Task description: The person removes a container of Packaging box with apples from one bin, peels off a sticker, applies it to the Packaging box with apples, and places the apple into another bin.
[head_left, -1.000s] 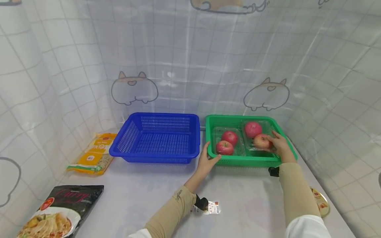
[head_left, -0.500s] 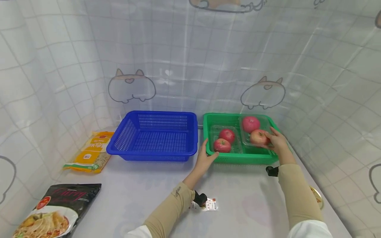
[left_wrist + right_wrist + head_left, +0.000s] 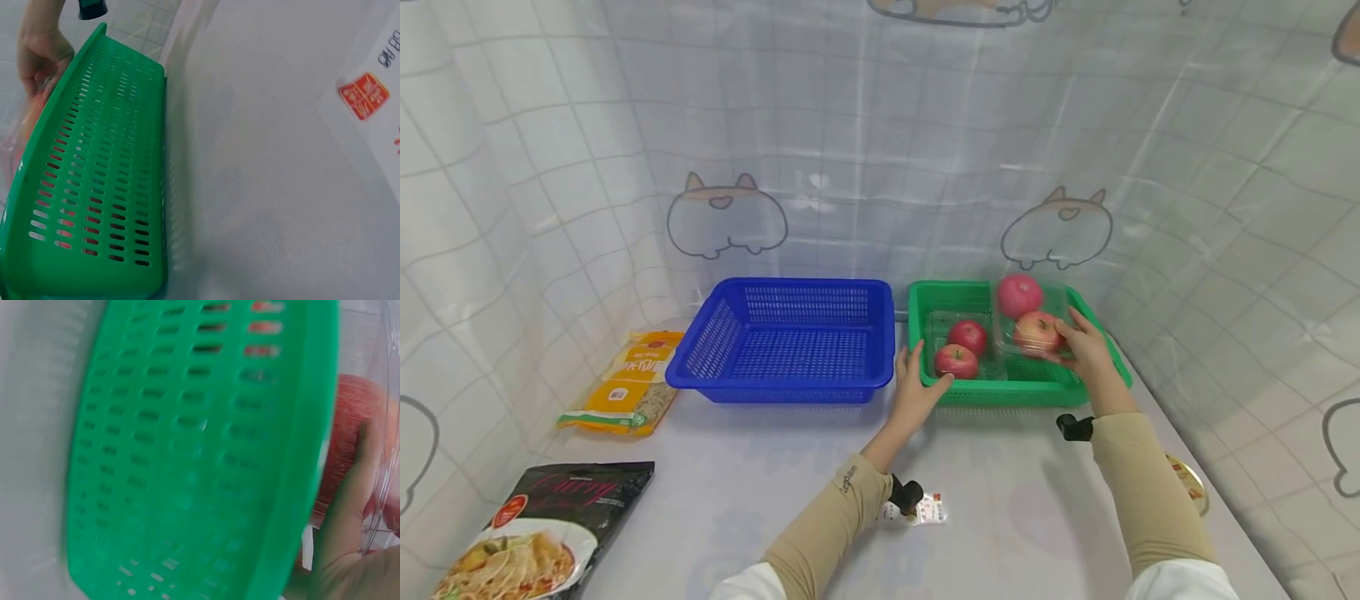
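In the head view my right hand (image 3: 1084, 354) holds a clear plastic box (image 3: 1051, 298) by its right side. Through its plastic show two apples (image 3: 1036, 332); the box is raised and tilted above the right half of the green basket (image 3: 1022, 392). A second clear box (image 3: 995, 362) with two red apples (image 3: 957, 361) sits in the basket's left half. My left hand (image 3: 916, 396) grips the basket's front left corner, thumb at the front rim and fingers along the side. The right wrist view shows my thumb (image 3: 350, 494) against the box, beside a red apple (image 3: 353, 415).
A blue basket (image 3: 782, 395) with nothing in it stands left of the green one. Farther left lie a yellow bag (image 3: 625, 383) and a black curry packet (image 3: 542, 533). A small white sachet (image 3: 931, 508) lies near my left wrist; a round lidded container (image 3: 1187, 483) is at right.
My right hand has lifted the right box of apples up from the green basket and moved it slightly left. The left hand stays at the basket's corner. The head view has shifted a little.
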A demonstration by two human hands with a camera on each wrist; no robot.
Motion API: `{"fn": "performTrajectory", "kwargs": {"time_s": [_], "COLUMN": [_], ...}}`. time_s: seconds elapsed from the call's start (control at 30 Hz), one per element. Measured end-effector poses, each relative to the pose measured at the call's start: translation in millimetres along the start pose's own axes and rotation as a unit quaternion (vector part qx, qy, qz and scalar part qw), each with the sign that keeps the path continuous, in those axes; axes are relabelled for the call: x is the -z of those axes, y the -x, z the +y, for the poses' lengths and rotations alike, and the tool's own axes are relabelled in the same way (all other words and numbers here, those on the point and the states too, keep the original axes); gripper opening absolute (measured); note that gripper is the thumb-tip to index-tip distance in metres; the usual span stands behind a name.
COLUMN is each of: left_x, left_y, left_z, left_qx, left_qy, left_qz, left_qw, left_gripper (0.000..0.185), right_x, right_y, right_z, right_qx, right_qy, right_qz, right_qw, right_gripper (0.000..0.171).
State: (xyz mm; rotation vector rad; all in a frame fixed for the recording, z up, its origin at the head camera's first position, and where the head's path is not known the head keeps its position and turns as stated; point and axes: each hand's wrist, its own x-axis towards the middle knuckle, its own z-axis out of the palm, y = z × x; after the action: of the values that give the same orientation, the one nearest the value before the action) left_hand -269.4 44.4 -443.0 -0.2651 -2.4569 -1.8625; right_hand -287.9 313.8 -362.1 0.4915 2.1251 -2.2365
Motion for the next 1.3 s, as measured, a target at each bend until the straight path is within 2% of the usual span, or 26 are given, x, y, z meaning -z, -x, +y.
{"fn": "performTrajectory", "kwargs": {"time_s": [0.3,0.5,0.77,0.9,1.0,1.17,1.3], "left_x": [-1.5,-4.3,-8.5,-11.0,-13.3,-17.7,-20.9], "left_y": [2.8,3.8,-1.5,-0.9,0.9,1.0,-0.2], "left_z": [11.4,20.9,34.0,37.8,40.5,44.4,46.7], "left_qx": [-0.063,-0.093,-0.114,-0.098,-0.081,-0.060,-0.053], "left_qy": [-0.069,-0.082,-0.045,-0.014,0.032,0.101,0.135], "left_qz": [0.011,0.025,0.027,0.020,0.019,0.025,0.031], "left_qw": [0.9956,0.9920,0.9921,0.9948,0.9960,0.9928,0.9889], "left_gripper": [0.074,0.072,0.076,0.083,0.088,0.092,0.091], "right_x": [-22,-41,-71,-85,-94,-112,-125], "right_y": [15,24,38,43,48,54,59], "right_z": [-13,-16,-12,-7,-3,3,7], "right_qx": [-0.006,-0.017,-0.013,-0.001,0.005,0.021,0.037], "right_qy": [-0.031,-0.070,-0.112,-0.129,-0.147,-0.183,-0.196], "right_qz": [-0.028,-0.017,-0.002,0.011,0.026,0.048,0.071], "right_qw": [0.999,0.997,0.994,0.992,0.989,0.982,0.977], "right_gripper": [0.064,0.063,0.061,0.060,0.060,0.060,0.059]}}
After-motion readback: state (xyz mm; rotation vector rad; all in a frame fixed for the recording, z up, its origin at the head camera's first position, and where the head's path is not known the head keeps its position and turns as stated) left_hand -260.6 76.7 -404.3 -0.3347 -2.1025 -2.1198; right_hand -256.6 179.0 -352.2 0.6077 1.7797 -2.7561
